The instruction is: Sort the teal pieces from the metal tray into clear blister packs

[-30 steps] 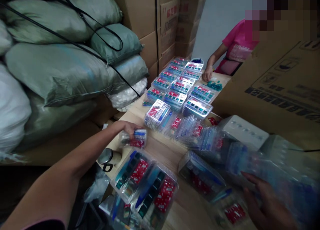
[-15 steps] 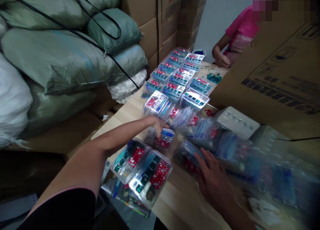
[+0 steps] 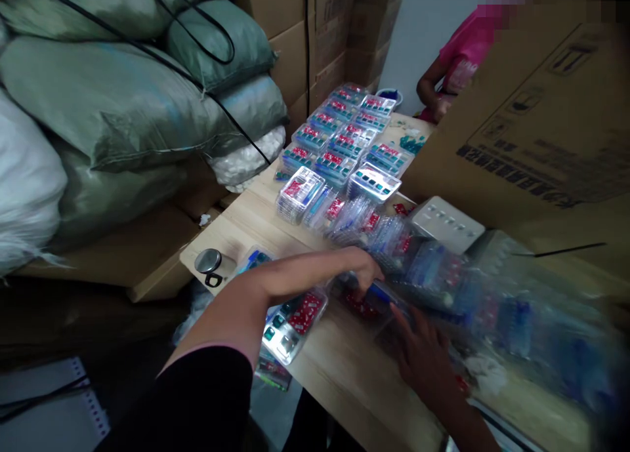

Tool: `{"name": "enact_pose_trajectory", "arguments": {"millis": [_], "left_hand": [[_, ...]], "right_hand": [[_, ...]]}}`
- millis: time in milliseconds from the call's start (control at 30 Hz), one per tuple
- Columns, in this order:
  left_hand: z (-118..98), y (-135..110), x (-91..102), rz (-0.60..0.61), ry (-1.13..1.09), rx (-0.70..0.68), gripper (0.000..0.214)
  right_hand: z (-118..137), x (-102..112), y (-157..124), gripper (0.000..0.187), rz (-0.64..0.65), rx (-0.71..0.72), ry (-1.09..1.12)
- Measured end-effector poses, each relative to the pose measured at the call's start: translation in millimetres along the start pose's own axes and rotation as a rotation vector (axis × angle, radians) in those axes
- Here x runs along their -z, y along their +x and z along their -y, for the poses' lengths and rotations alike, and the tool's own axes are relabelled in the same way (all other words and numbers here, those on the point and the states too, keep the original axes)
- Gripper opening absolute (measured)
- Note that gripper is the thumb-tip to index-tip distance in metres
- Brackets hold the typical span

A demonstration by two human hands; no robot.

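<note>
My left hand [image 3: 364,268] reaches across the table and grips a clear plastic case [image 3: 361,304] with red and blue contents. Blur and shade hide part of this case. My right hand [image 3: 423,347] is beside its right end, fingers stretched out and apart; whether they touch it is hard to tell. Under my left forearm lies a filled clear case [image 3: 290,330] with dark square pieces and a red patterned piece. Just beyond both hands runs a row of similar cases standing on edge [image 3: 388,235].
Filled cases [image 3: 335,166] lie in stacks at the table's far end. A grey-white tray [image 3: 447,224] and a large carton [image 3: 531,124] border the right side. A lidded jar [image 3: 209,262] stands at the left edge of the wooden table [image 3: 354,386]. Opposite sits a person in pink [image 3: 460,65].
My left hand has moved right with the case, towards my right hand. The view has shifted, bringing the jar into sight. The other person's arm has drawn lower behind the carton.
</note>
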State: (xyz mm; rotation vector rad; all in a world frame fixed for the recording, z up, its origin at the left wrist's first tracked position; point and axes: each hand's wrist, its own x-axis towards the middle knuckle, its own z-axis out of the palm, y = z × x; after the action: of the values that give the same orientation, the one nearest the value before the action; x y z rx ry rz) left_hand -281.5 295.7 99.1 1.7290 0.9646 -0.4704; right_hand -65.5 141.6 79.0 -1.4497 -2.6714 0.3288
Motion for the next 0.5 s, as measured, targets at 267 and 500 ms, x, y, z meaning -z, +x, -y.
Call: {"name": "enact_pose_trajectory", "arguments": {"millis": [267, 500], "left_hand": [[9.2, -148.7, -7.4, -0.722, -0.047, 0.106, 0.082], [102.4, -283.2, -117.8, -0.982, -0.580, 0.759, 0.087]], "right_hand": [[55.4, 31.4, -34.2, 0.059, 0.083, -0.153, 0.441], [160.8, -33.7, -36.7, 0.088, 0.753, -0.394, 1.259]]}}
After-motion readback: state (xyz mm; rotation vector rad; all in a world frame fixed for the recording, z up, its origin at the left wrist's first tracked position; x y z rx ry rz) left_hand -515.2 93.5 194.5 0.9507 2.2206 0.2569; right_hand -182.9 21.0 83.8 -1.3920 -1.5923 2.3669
